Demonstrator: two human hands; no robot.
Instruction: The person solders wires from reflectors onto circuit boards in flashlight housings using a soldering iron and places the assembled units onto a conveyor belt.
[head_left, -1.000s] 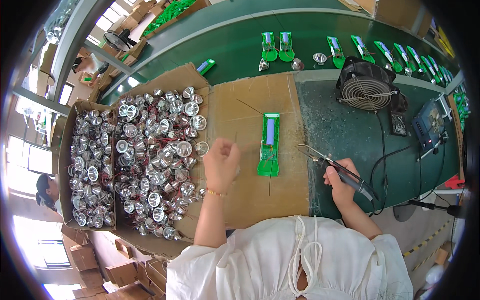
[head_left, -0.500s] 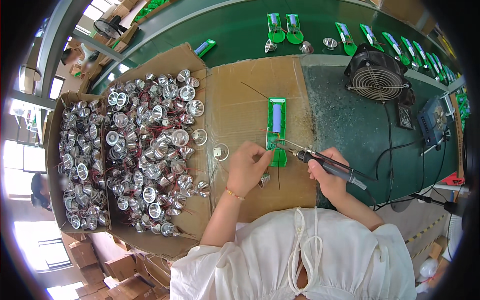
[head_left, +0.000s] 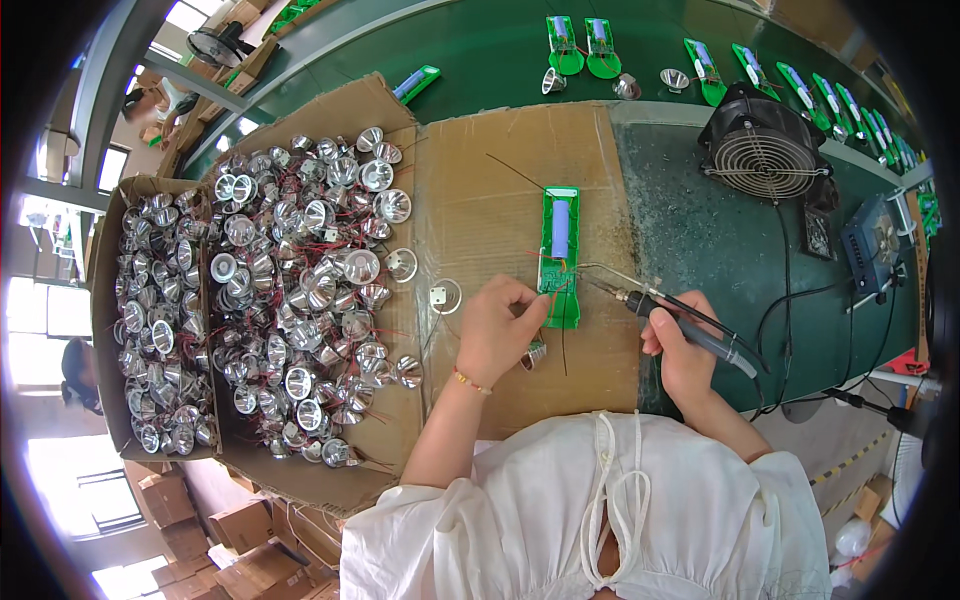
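Observation:
A green plastic flashlight housing (head_left: 560, 310) lies upright in front of me on a cardboard sheet, holding a lavender battery cell (head_left: 560, 230), a small circuit board and thin wires. My left hand (head_left: 502, 325) is at its lower left edge, thumb and fingers pinched together; what they hold is hidden. Just below those fingers a small silvery reflector (head_left: 535, 354) partly shows. My right hand (head_left: 684, 345) grips a soldering iron (head_left: 690, 333) with a thin metal tube along it. Its tip is right of the circuit board, apart from it.
At left, cardboard boxes (head_left: 392, 440) hold many reflectors (head_left: 318, 290) with red wires. A loose clear ring (head_left: 402, 265) lies beside them. A black fan (head_left: 765, 150) and a blue soldering station (head_left: 872, 245) stand at right, with cables. More green housings (head_left: 705, 72) line the far bench.
My right hand has drawn the soldering iron to the right, its tip leaving the circuit board. My left hand stays at the housing. The whole view has shifted slightly.

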